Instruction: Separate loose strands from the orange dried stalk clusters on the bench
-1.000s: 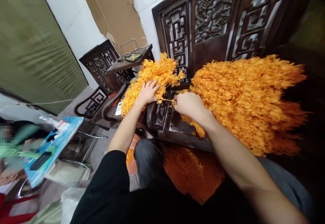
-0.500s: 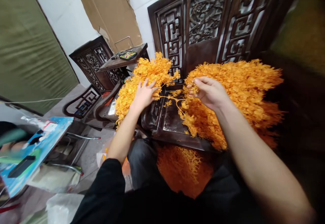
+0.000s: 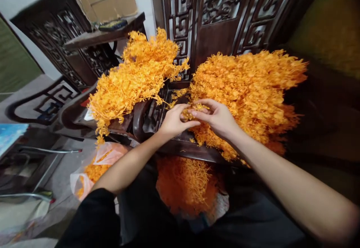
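My left hand [image 3: 174, 121] and my right hand [image 3: 217, 117] meet over the seat of a dark carved wooden chair [image 3: 180, 146]. Both pinch a small sprig of orange artificial foliage [image 3: 193, 110] between their fingertips. A big heap of the same orange sprigs [image 3: 247, 90] lies on the seat right behind my right hand. A second heap [image 3: 135, 79] rests on the armrest to the left, apart from my left hand. More orange sprigs [image 3: 185, 180] sit in my lap below the seat edge.
The chair's carved back [image 3: 219, 19] rises behind the heaps. At left stand another carved chair [image 3: 53, 53] and a small wooden table [image 3: 104, 36]. A plastic bag with orange pieces [image 3: 95, 165] lies on the floor. Metal legs [image 3: 42, 150] lie at lower left.
My left hand left the left heap and came right to meet my right hand, which dropped from the big heap's top. Both now pinch one sprig. The camera tilted down and left.
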`<action>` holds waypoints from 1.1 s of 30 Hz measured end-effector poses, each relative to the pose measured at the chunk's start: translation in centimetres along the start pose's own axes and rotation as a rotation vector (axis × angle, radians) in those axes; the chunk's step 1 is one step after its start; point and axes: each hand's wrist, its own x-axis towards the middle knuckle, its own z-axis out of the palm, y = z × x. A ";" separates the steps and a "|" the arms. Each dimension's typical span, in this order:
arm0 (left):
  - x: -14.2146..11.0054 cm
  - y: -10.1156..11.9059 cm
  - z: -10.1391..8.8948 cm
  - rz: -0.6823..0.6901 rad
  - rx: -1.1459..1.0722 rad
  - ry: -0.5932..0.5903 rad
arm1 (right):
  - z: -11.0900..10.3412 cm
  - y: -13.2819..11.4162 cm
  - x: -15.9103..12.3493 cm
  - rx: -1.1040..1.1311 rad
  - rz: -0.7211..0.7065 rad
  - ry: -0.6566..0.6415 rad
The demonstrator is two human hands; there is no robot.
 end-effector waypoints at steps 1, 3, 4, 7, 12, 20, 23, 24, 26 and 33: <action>-0.1 -0.1 0.0 -0.039 -0.041 -0.020 | 0.3 -0.1 0.1 -0.023 -0.024 0.014; -0.4 -0.1 -0.3 -0.098 -0.070 -0.049 | 0.7 -0.3 0.2 -0.047 -0.069 0.047; -0.6 0.0 -0.6 -0.096 -0.053 -0.061 | 0.7 -0.4 0.3 -0.038 -0.070 0.065; -1.2 -0.1 -1.9 -0.017 0.037 -0.100 | 0.3 -0.7 0.2 0.027 0.040 0.068; -2.8 0.0 -4.5 -0.014 0.019 -0.231 | -1.4 -0.8 0.1 0.033 0.240 0.045; -4.9 0.3 -6.4 -0.027 -0.067 -0.128 | -4.5 0.3 3.2 -0.230 -0.098 0.331; -4.6 -0.3 -5.8 -0.017 -0.048 -0.104 | -3.1 1.5 3.6 -0.529 -0.128 0.135; -4.4 -0.5 -5.5 -0.024 -0.072 -0.103 | -2.4 1.7 3.6 -0.565 -0.142 0.097; -4.0 -0.7 -5.0 -0.054 -0.157 -0.114 | -0.6 1.8 3.1 -0.471 -0.101 0.001; -2.5 0.1 -3.0 -0.160 -0.605 -0.127 | 4.8 -0.7 1.0 0.062 0.153 -0.286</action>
